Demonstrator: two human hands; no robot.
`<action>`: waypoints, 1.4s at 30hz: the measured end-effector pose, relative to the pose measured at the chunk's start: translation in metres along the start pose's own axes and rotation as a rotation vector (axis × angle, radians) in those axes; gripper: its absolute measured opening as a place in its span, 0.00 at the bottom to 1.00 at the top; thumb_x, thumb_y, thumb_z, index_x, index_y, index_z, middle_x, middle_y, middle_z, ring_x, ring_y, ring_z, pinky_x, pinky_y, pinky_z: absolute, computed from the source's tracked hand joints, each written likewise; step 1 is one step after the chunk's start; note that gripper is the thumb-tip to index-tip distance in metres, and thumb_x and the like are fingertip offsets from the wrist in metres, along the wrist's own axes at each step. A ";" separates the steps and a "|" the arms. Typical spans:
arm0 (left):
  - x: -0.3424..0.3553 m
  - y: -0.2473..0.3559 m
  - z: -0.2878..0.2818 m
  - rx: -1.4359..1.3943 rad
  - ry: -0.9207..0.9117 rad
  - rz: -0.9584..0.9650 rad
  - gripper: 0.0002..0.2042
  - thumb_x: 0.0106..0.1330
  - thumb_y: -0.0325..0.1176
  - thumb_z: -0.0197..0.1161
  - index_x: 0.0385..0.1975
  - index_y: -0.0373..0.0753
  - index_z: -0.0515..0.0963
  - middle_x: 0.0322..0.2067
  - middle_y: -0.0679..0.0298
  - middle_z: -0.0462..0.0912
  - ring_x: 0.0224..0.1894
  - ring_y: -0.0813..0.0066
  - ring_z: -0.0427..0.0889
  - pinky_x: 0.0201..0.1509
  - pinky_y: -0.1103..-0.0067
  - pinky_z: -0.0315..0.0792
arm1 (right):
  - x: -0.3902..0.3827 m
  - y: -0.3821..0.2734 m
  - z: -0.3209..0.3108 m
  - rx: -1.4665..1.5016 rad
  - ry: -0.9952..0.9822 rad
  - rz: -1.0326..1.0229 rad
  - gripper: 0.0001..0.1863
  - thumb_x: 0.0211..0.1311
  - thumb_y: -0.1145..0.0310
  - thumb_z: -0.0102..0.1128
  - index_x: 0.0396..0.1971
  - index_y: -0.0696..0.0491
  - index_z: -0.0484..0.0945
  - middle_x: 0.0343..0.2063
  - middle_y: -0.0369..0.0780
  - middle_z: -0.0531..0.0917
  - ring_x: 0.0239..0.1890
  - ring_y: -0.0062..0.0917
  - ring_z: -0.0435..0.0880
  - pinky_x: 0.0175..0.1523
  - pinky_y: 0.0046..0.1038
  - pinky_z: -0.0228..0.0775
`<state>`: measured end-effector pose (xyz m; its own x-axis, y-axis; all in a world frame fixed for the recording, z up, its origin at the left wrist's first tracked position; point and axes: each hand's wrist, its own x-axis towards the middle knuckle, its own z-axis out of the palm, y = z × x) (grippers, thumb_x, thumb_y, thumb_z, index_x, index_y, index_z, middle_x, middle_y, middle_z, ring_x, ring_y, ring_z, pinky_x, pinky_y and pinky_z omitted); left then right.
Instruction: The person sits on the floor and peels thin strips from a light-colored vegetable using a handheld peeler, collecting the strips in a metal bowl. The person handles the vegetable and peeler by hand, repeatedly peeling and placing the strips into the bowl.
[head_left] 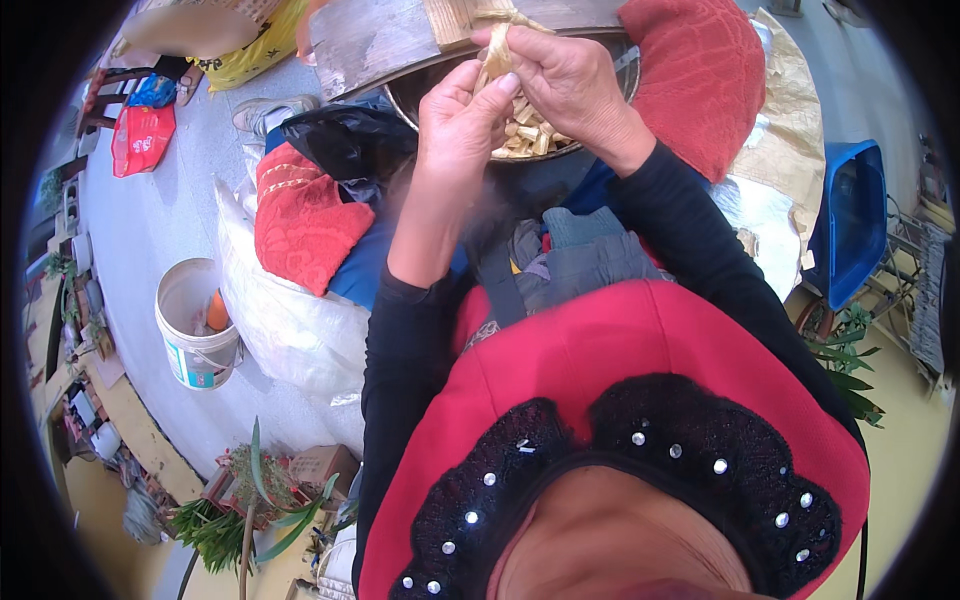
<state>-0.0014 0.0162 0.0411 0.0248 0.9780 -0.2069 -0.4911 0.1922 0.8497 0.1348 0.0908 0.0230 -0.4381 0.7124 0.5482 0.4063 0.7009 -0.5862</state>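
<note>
A pale yellow, dry-looking folded strip (pixel 496 52) is pinched between my two hands; its exact kind I cannot tell. My left hand (pixel 460 120) is closed, thumb and fingers gripping the strip's lower part. Just to its right, my right hand (pixel 578 85) is closed round the upper part, where a thin twisted end (pixel 515 18) sticks out. Both are raised over a round basin (pixel 628 75) that holds many short yellowish pieces (pixel 530 132). Across the basin's far side lies a worn wooden board (pixel 370 45), with a smaller wood block (pixel 450 22) on it.
Red cloths (pixel 305 215) (pixel 695 80) cover both my knees. A black plastic bag (pixel 350 140) and a white sack (pixel 290 330) lie at my left. Further left stand a white bucket (pixel 190 340) and a red bag (pixel 143 138). At right is a blue tub (pixel 850 220).
</note>
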 end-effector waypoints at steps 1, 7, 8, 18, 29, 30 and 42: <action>0.001 -0.002 -0.011 -0.029 -0.075 -0.041 0.07 0.71 0.31 0.59 0.43 0.37 0.74 0.19 0.75 0.66 0.15 0.91 0.59 0.17 0.90 0.53 | 0.000 -0.001 0.000 -0.024 0.030 -0.050 0.05 0.64 0.62 0.59 0.34 0.44 0.81 0.24 0.39 0.82 0.27 0.34 0.84 0.27 0.28 0.75; -0.010 -0.019 -0.042 0.932 0.056 0.332 0.04 0.68 0.30 0.58 0.37 0.39 0.78 0.21 0.62 0.77 0.23 0.68 0.77 0.26 0.76 0.68 | -0.017 0.003 0.008 -0.078 -0.148 -0.076 0.08 0.64 0.60 0.60 0.33 0.47 0.83 0.25 0.38 0.82 0.29 0.33 0.84 0.32 0.30 0.75; -0.016 -0.018 -0.041 1.284 0.143 0.507 0.03 0.67 0.29 0.58 0.35 0.40 0.77 0.22 0.59 0.78 0.26 0.61 0.80 0.28 0.71 0.71 | -0.022 0.005 0.013 -0.037 -0.163 -0.042 0.08 0.64 0.59 0.60 0.32 0.46 0.83 0.25 0.38 0.83 0.30 0.34 0.84 0.32 0.31 0.75; -0.014 -0.040 -0.042 1.095 0.142 0.665 0.18 0.61 0.25 0.60 0.52 0.45 0.78 0.43 0.60 0.81 0.41 0.56 0.82 0.41 0.70 0.77 | -0.056 0.013 0.027 1.316 -0.525 0.868 0.17 0.71 0.60 0.55 0.51 0.55 0.80 0.45 0.35 0.82 0.46 0.19 0.80 0.53 0.25 0.73; -0.025 -0.024 -0.036 1.053 -0.017 0.533 0.19 0.64 0.28 0.59 0.55 0.32 0.73 0.47 0.52 0.77 0.49 0.63 0.80 0.52 0.76 0.73 | -0.050 0.009 0.025 1.163 -0.415 0.592 0.12 0.65 0.67 0.61 0.45 0.57 0.81 0.46 0.36 0.82 0.49 0.22 0.80 0.53 0.25 0.73; -0.024 -0.024 -0.039 0.991 -0.032 0.482 0.19 0.64 0.28 0.59 0.55 0.31 0.72 0.47 0.52 0.77 0.50 0.64 0.79 0.53 0.76 0.73 | -0.049 0.007 0.026 1.008 -0.354 0.487 0.12 0.64 0.68 0.62 0.44 0.58 0.81 0.46 0.36 0.83 0.49 0.22 0.80 0.52 0.25 0.72; 0.005 -0.038 -0.032 0.492 0.178 0.253 0.16 0.72 0.43 0.54 0.41 0.34 0.78 0.19 0.63 0.75 0.21 0.74 0.73 0.28 0.78 0.68 | -0.021 -0.017 0.008 0.492 -0.084 0.250 0.05 0.58 0.77 0.60 0.33 0.62 0.82 0.49 0.42 0.76 0.52 0.27 0.75 0.56 0.25 0.66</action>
<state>-0.0099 0.0116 -0.0078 -0.2085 0.9780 -0.0099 0.0012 0.0104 0.9999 0.1307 0.0640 0.0168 -0.4474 0.8355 0.3189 0.0924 0.3979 -0.9128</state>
